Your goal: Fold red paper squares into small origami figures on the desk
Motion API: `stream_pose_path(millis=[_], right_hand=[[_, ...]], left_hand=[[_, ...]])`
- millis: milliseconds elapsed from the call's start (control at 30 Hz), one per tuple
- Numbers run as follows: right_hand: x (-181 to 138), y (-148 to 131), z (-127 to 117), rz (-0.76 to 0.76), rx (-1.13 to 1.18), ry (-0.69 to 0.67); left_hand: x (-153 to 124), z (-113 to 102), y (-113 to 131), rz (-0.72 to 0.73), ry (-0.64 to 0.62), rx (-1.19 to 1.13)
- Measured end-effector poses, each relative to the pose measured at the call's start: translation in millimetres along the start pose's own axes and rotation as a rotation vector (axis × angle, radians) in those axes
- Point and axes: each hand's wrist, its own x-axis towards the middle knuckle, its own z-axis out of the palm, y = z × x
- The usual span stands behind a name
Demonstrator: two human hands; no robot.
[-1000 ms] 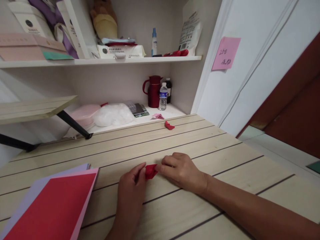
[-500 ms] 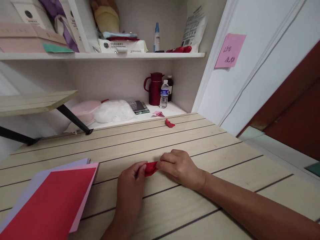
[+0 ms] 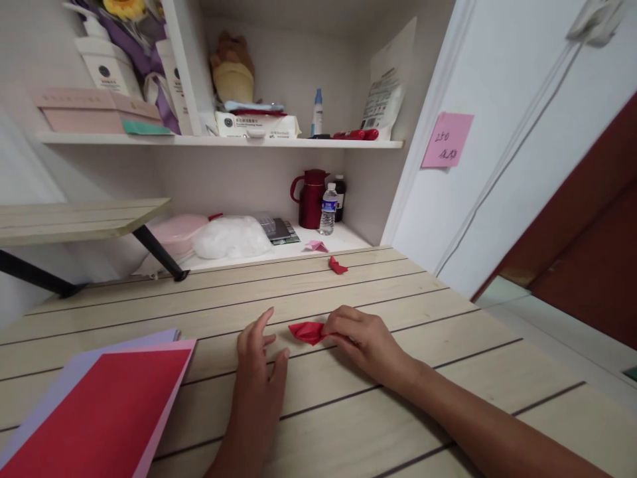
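Observation:
A small folded red paper boat point(image 3: 306, 332) is pinched at its right end by my right hand point(image 3: 362, 340), low over the striped wooden table point(image 3: 388, 411). My left hand point(image 3: 259, 362) is just left of the boat's pointed end, apart from it, with thumb and fingers spread and nothing between them. Farther back on the table lies another small folded red paper piece point(image 3: 338, 265). At the lower left is a stack of paper sheets with a red sheet point(image 3: 104, 411) on top, pink and lilac sheets showing beneath it.
A pink folded paper point(image 3: 316, 246) lies on the shelf base behind the table. Near it stand a dark red jug point(image 3: 312, 199) and a water bottle point(image 3: 328, 210). A white fluffy bundle point(image 3: 231, 237) sits left of them. A small raised wooden shelf point(image 3: 79, 219) on black legs occupies the left.
My left hand has let go of the red paper boat and opened, shifting slightly left. My right hand keeps its pinch. The view has tilted upward.

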Motion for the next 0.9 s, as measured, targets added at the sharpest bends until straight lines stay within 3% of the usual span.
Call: stream_pose_path(millis=[233, 400, 600, 900], right_hand=[[-1, -1, -7, -0.014, -0.021, -0.054], [-2, 0, -5, -0.014, -0.044, -0.092], [-4, 2, -4, -0.040, -0.018, -0.132], [-2, 8, -4, -0.040, -0.048, -0.228]], left_hand=[[-1, 6, -7, 0.214, -0.031, 0.030], [-2, 4, -2, 0.281, -0.083, 0.081], [1, -1, 3, 0.227, -0.230, 0.204], [5, 1, 5, 0.185, -0.345, 0.329]])
